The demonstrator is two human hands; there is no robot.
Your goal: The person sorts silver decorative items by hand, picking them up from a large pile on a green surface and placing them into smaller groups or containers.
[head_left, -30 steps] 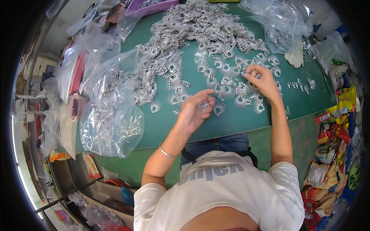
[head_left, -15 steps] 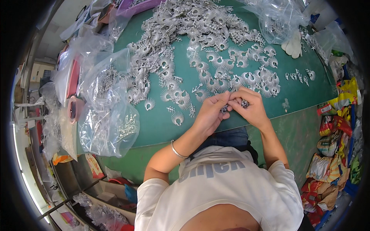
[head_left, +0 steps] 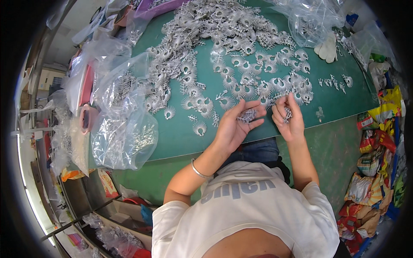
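Observation:
Palm up, my left hand [head_left: 232, 128] cradles a small clump of grey branch-shaped pieces [head_left: 247, 115] in its loosely bent fingers. My right hand [head_left: 294, 124], a short gap to its right, curls its fingers round more grey pieces [head_left: 287, 113]; their exact shape is partly hidden. Both hands are over the table's near edge. Just beyond them lie several grey fan-shaped pieces [head_left: 239, 91], each with fine spokes and a notched hole. A single fan piece [head_left: 199, 128] and a small branch piece [head_left: 215, 119] lie left of my left hand.
A large heap of grey pieces [head_left: 223, 26] covers the far part of the green table [head_left: 180, 144]. Clear plastic bags [head_left: 124, 137] lie at the left, another bag [head_left: 314, 21] at the far right beside white gloves [head_left: 327, 49]. A row of branch pieces [head_left: 332, 81] lies at the right.
My hands were together, fingers touching. Now they are apart, the right one shifted right, and my left hand has opened out, showing the clump in it.

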